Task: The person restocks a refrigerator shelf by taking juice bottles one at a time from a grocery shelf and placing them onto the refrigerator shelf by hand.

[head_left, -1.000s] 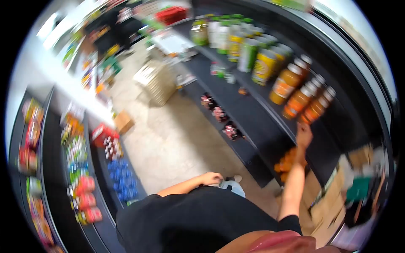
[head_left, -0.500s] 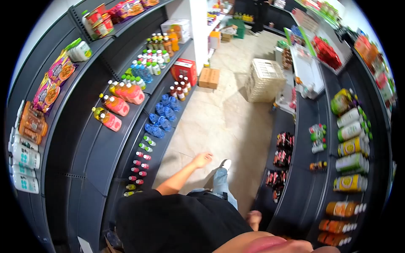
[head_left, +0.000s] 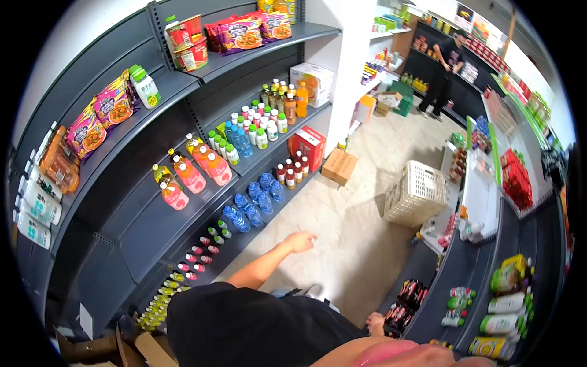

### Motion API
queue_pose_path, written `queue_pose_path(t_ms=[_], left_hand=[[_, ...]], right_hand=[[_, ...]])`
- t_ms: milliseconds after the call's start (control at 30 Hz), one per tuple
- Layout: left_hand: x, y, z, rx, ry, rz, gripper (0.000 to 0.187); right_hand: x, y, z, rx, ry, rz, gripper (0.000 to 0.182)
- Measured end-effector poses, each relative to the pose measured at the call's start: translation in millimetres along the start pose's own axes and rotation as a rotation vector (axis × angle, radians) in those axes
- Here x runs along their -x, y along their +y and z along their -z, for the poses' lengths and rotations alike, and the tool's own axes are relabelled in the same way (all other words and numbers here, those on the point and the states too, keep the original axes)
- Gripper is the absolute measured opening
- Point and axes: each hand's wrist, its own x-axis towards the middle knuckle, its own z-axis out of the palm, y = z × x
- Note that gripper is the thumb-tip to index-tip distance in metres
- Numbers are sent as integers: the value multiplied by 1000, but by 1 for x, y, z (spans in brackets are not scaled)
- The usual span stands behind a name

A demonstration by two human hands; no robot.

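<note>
My left hand (head_left: 301,241) is held out over the tiled floor, its fingers loosely bent and apart, with nothing seen in it. The nearest goods to it are blue-wrapped bottles (head_left: 249,211) on the lower left shelf. My right hand (head_left: 375,322) hangs low at the right, partly hidden by my body. Close beside it are dark packs of bottles (head_left: 400,315) on the bottom right shelf; whether it touches them I cannot make out. Pink juice bottles (head_left: 188,176) stand on the middle left shelf.
A cream plastic crate (head_left: 416,192) stands on the floor ahead, and a cardboard box (head_left: 339,166) sits by the left shelf end. Another person (head_left: 449,67) stands at the far end. Open cardboard boxes (head_left: 153,350) lie at the lower left. Shelves line both sides.
My view has swung right and lifted, so the far person shows fully and the left shelves sit differently. My right hand now appears close to the dark packs. My left hand remains held out.
</note>
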Motion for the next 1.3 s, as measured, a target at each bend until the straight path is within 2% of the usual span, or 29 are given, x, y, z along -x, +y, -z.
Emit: queue_pose_path(t_ms=[33, 67, 133, 200, 233, 300, 367, 433, 533, 600, 633, 733, 800, 867, 933, 1033, 1067, 1167, 1200, 1300], left_hand=[[-11, -7, 23, 44, 174, 44, 36], [-18, -14, 42, 173, 262, 93, 36], [-20, -26, 63, 439, 431, 198, 36], [-13, -48, 61, 436, 429, 290, 37], [-11, -62, 57, 435, 430, 330, 37], [1, -103, 31, 280, 280, 438, 40], [5, -128, 10, -235, -256, 481, 42], [7, -115, 20, -14, -438, 382, 44], [-26, -106, 25, 477, 32, 395, 42], [-67, -114, 43, 310, 54, 429, 43], [-91, -120, 53, 222, 63, 443, 44], [-168, -127, 106, 240, 96, 397, 42], [-208, -125, 155, 265, 157, 264, 39], [-246, -121, 203, 185, 203, 218, 36], [-274, -113, 244, 220, 340, 163, 34], [-304, -109, 286, 216, 535, 95, 38], [-312, -106, 297, 234, 563, 132, 37], [-331, -95, 308, 330, 677, 249, 32], [-333, -86, 287, 380, 722, 304, 31], [-366, -83, 285, 442, 904, 405, 27]], right_hand=[[-41, -33, -8, -44, -43, 161, 5], [-59, -83, -21, -103, -71, 233, 6], [-118, -168, -54, 97, -122, 473, 11], [-145, -254, -115, -62, -183, 524, 17], [-139, -300, -147, -18, -241, 518, 18], [-114, -381, -217, 60, -364, 525, 22], [-85, -431, -284, 147, -505, 534, 26], [-54, -460, -337, 221, -621, 524, 28], [-18, -519, -415, 282, -745, 547, 28], [-5, -564, -453, 318, -807, 586, 29], [-1, -592, -468, 313, -854, 656, 23], [-6, -692, -511, 251, -855, 1002, 15], [0, -764, -546, -19, -689, 1363, 15], [43, -839, -557, -6, -410, 1485, 14], [100, -907, -566, -88, -368, 1614, 13], [171, -997, -589, -138, -425, 1783, 10], [190, -1026, -601, -152, -457, 1835, 10], [237, -1109, -650, -122, -573, 2064, 21], [242, -1128, -668, -70, -600, 2158, 28], [237, -1192, -744, 263, -498, 2286, 50]])
